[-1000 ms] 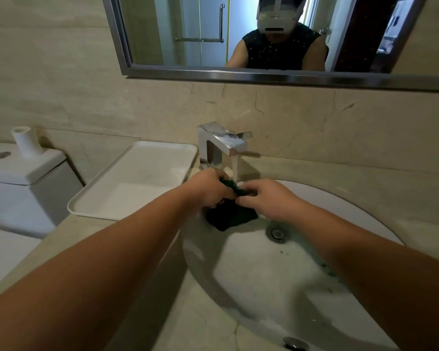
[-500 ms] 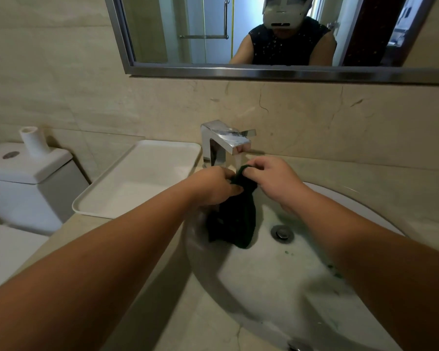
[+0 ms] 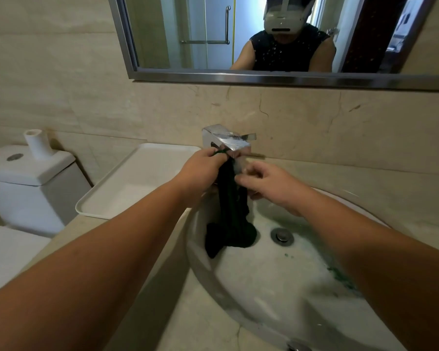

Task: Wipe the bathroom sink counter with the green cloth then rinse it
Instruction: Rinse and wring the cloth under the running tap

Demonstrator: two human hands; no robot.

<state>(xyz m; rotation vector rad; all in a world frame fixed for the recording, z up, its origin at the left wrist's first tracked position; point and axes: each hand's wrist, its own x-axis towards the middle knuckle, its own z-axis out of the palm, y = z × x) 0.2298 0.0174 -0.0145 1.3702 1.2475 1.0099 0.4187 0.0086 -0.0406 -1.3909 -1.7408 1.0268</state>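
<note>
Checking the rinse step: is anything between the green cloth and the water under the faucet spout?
Nothing visible. The green cloth hangs from the left hand directly below the faucet spout, over the sink; the right hand is beside it.

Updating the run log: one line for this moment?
phase: rinse | left hand: holds green cloth at faucet | right hand: beside cloth, blurred

We have a single wide-angle view, worn on the head, looking forward and down over the sink (image 3: 276,279) from close range. Both forearms reach away from us into the middle of the frame. The wall straight ahead fills the upper half, and the mirror (image 3: 213,77) at the top edge faces us.
</note>
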